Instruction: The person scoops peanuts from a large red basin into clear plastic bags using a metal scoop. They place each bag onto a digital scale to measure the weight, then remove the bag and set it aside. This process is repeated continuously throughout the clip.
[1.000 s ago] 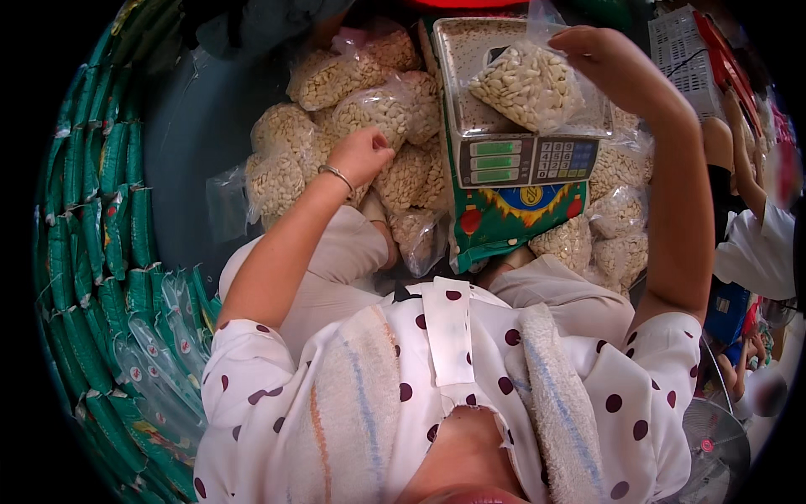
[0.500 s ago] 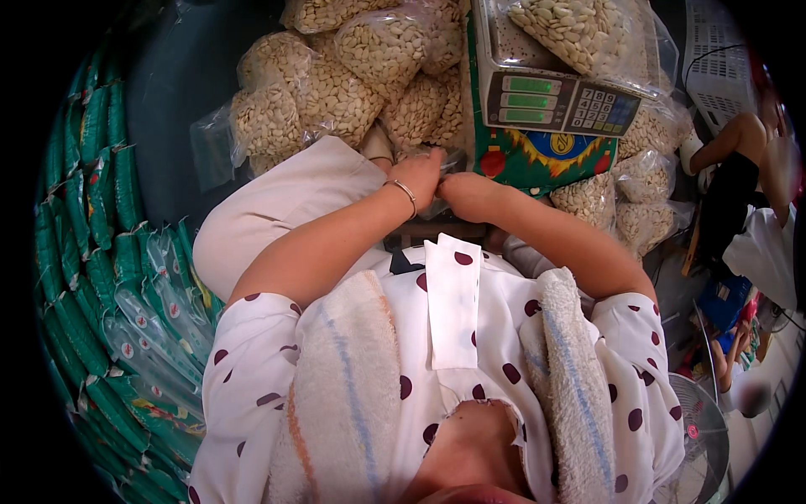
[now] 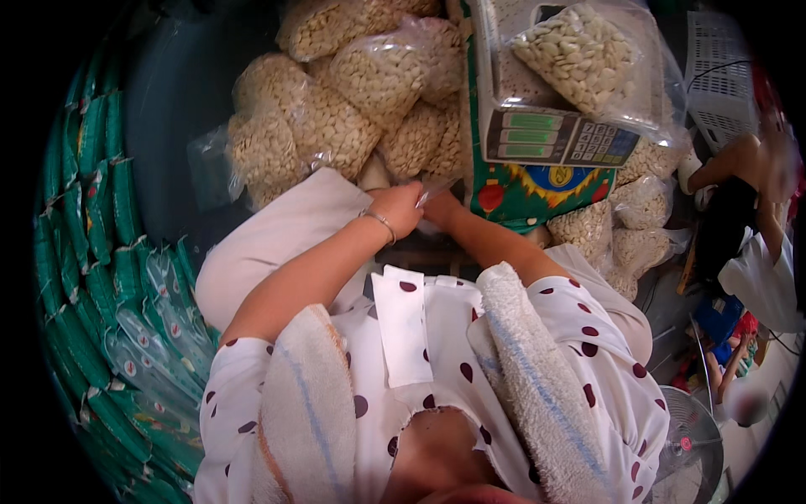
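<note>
My left hand (image 3: 398,211) is closed in front of my lap, fingers pinching the edge of a clear plastic bag (image 3: 436,192). Right beside it, my right hand (image 3: 442,209) also grips this plastic; its fingertips are partly hidden behind the left hand. What the bag holds cannot be made out. Just beyond my hands lie several clear bags of pale, flat seeds (image 3: 336,118), heaped together. To the right, a digital scale (image 3: 497,134) carries another bag of seeds (image 3: 581,63). A green printed sack (image 3: 504,195) lies beneath the scale.
Green packages (image 3: 101,286) are stacked along the left. More seed bags (image 3: 642,202) lie right of the scale. A white plastic crate (image 3: 714,80), another person's leg (image 3: 726,164) and a fan (image 3: 687,445) are at the right. A towel (image 3: 546,378) hangs round my neck.
The view has tilted, so the scale and seed bags sit lower in it. My right hand has drawn closer to the left, partly behind it. Both keep hold of the plastic.
</note>
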### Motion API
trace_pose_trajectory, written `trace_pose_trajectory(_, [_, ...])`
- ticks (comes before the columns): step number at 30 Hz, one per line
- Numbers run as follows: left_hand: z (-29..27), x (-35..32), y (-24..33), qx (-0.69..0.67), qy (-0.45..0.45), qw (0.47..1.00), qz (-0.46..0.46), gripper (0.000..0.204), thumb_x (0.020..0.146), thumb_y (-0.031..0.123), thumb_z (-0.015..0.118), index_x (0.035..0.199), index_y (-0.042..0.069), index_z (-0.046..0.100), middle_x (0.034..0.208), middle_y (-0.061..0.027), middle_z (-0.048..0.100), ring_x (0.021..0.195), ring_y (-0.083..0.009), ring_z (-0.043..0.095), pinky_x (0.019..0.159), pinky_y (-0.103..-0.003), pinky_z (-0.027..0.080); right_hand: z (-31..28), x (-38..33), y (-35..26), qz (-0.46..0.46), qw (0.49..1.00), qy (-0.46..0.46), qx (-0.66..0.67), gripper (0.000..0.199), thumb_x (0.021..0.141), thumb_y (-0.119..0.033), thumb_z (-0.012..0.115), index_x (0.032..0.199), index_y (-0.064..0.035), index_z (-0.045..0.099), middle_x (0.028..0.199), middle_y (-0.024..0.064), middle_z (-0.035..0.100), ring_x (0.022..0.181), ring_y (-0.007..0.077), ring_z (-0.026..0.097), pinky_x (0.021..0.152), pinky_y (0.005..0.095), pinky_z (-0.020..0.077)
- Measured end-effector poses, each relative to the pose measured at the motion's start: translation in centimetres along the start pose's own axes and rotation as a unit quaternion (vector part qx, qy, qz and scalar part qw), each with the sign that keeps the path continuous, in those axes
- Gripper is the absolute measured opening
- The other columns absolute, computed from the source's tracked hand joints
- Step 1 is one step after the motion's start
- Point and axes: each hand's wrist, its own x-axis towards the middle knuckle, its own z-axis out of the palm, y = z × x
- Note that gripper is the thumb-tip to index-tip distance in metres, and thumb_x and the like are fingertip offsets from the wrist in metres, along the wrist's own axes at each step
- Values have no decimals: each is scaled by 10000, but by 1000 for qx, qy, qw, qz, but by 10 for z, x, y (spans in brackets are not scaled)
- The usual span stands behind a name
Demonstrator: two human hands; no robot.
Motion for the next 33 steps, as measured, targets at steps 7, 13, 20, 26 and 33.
trace_pose_trajectory(7, [-14,9,11,44,-51,997,27,288,774,270,657,913,27,592,843,-188,643,812,-355,620,724,-416,483,0,-11,3,63,996,-6,68,206,786,-174,589,955,-66,638,834,149,657,812,306,655,665,413,505])
trace_pose_trajectory(13, [-34,5,16,95,-48,993,51,300,745,268,671,929,38,611,880,-176,643,797,-335,622,728,-408,489,-128,-65,-61,295,848,-59,437,199,846,-152,650,1007,-40,615,713,32,591,603,99,547,447,252,398])
trace_pose_trajectory(20, [-133,2,147,12,327,873,362,413,762,-23,592,1144,121,528,1154,-108,562,823,-298,625,686,-356,513,-297,-156,-131,209,764,-34,609,170,866,-116,640,1015,-49,593,764,14,605,554,33,482,388,164,277])
trace_pose_trajectory(26, [-189,50,243,221,295,780,505,353,770,-6,565,1095,131,563,1152,-76,565,917,-290,624,720,-373,527,-431,-190,-172,65,790,144,593,138,890,-115,615,1003,-44,582,759,27,585,533,25,461,354,152,263])
trace_pose_trajectory(33, [-192,76,226,251,239,805,482,120,785,32,544,895,70,576,909,-86,594,863,-291,606,734,-380,506,-467,-135,-135,51,741,226,630,150,895,-138,618,1000,-36,584,828,8,572,603,30,489,413,144,331])
